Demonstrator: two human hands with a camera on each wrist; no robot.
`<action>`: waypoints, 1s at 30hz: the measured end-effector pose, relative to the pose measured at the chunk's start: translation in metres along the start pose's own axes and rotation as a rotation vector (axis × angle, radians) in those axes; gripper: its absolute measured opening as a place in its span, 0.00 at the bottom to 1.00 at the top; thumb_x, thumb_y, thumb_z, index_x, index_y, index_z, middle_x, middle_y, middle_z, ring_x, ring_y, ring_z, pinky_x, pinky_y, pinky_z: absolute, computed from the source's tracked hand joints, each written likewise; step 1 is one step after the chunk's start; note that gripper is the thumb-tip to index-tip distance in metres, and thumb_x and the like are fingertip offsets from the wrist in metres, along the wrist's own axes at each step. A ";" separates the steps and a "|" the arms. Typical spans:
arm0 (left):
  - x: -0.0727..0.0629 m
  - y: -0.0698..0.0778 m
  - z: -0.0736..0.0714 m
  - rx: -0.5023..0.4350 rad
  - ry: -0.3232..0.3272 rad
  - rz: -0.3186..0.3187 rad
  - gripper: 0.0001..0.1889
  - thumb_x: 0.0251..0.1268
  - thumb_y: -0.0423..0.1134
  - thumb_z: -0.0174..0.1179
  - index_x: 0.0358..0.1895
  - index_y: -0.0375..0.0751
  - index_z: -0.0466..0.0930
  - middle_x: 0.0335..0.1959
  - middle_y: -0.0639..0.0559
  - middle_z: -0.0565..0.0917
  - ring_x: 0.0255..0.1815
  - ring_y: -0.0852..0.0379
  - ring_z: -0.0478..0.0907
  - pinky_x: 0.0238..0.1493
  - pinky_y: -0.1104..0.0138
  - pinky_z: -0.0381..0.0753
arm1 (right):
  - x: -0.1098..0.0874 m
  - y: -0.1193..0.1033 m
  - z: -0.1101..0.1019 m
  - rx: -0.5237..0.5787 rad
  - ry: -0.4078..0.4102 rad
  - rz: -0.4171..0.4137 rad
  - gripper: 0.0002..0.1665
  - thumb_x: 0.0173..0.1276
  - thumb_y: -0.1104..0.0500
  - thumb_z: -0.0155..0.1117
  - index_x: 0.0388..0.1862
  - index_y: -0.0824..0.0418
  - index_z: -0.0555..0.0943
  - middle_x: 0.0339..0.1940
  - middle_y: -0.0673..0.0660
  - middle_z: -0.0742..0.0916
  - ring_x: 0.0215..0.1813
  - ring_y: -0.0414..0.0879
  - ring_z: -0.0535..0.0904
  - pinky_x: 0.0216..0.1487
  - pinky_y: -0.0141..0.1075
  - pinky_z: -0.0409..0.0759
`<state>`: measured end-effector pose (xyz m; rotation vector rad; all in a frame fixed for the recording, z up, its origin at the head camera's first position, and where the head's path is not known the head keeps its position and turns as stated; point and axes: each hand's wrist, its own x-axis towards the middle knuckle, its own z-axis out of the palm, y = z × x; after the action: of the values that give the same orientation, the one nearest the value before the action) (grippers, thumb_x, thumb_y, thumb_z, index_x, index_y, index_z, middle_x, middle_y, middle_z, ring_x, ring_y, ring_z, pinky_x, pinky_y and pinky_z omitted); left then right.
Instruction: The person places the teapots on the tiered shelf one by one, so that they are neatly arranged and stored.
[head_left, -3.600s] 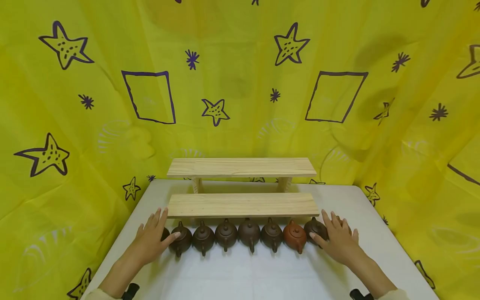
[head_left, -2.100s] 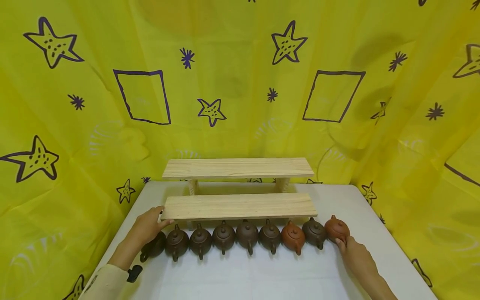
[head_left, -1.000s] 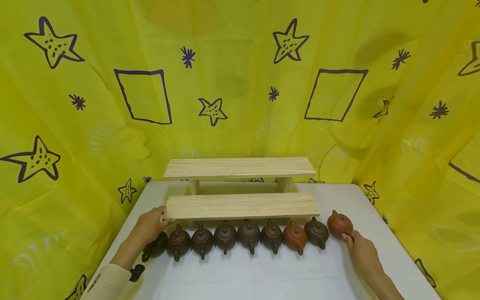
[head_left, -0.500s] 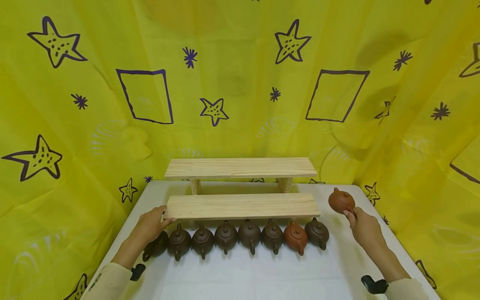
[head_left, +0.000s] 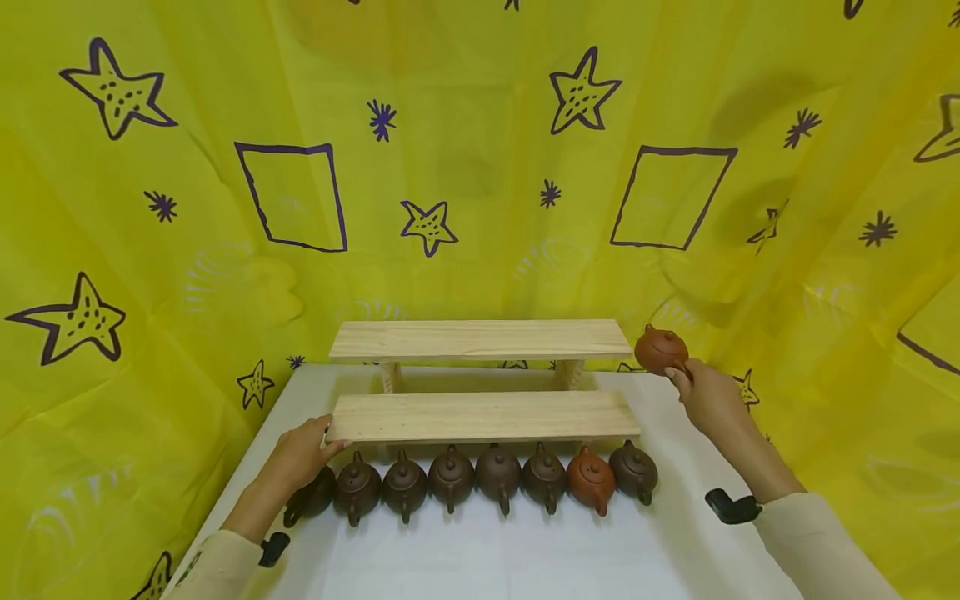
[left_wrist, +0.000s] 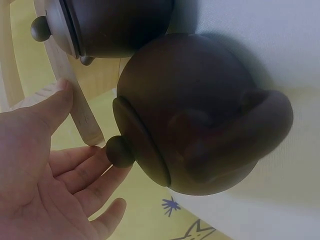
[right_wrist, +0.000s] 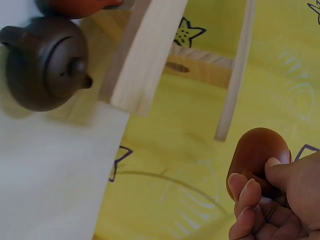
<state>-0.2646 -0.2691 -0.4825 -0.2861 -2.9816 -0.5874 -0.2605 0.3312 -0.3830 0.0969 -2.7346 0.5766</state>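
My right hand holds a small reddish-brown clay teapot by its handle, thumb on top. The teapot is raised beside the right end of the upper wooden shelf board. In the right wrist view, the fingers curl at the handle below the teapot's round body. My left hand grips the left front corner of the lower wooden shelf board, thumb on its front edge and fingers at its end. A dark brown teapot lies close under that hand, its lid knob right by the fingers.
Several dark teapots and one reddish teapot stand in a row before the lower board, handles toward me. White cloth covers the table. A yellow patterned curtain hangs behind and at both sides.
My right hand took the reddish teapot from the row's right end, then lifted it up and back to the upper board's height. My left hand moved onto the lower board's corner and stayed.
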 end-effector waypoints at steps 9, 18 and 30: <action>0.000 -0.001 0.001 -0.009 -0.003 0.003 0.25 0.74 0.44 0.67 0.61 0.25 0.76 0.51 0.30 0.86 0.52 0.33 0.84 0.55 0.40 0.80 | 0.033 -0.024 0.008 -0.021 -0.019 -0.028 0.20 0.85 0.57 0.56 0.32 0.69 0.73 0.23 0.63 0.80 0.26 0.59 0.76 0.29 0.47 0.72; 0.000 -0.003 0.002 -0.012 -0.014 -0.012 0.27 0.74 0.44 0.67 0.63 0.25 0.75 0.55 0.29 0.85 0.56 0.32 0.83 0.58 0.39 0.79 | 0.051 -0.037 0.024 -0.016 -0.033 -0.029 0.21 0.84 0.58 0.57 0.29 0.67 0.71 0.22 0.62 0.76 0.28 0.60 0.74 0.32 0.50 0.72; 0.001 -0.003 0.002 -0.020 -0.007 -0.010 0.23 0.74 0.44 0.67 0.60 0.29 0.77 0.52 0.32 0.86 0.52 0.35 0.84 0.55 0.41 0.80 | 0.068 -0.047 0.038 -0.013 -0.096 -0.010 0.21 0.85 0.57 0.54 0.31 0.69 0.73 0.25 0.64 0.78 0.29 0.60 0.76 0.34 0.51 0.75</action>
<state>-0.2662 -0.2710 -0.4852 -0.2761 -2.9870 -0.6180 -0.3302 0.2736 -0.3741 0.1389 -2.8287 0.5644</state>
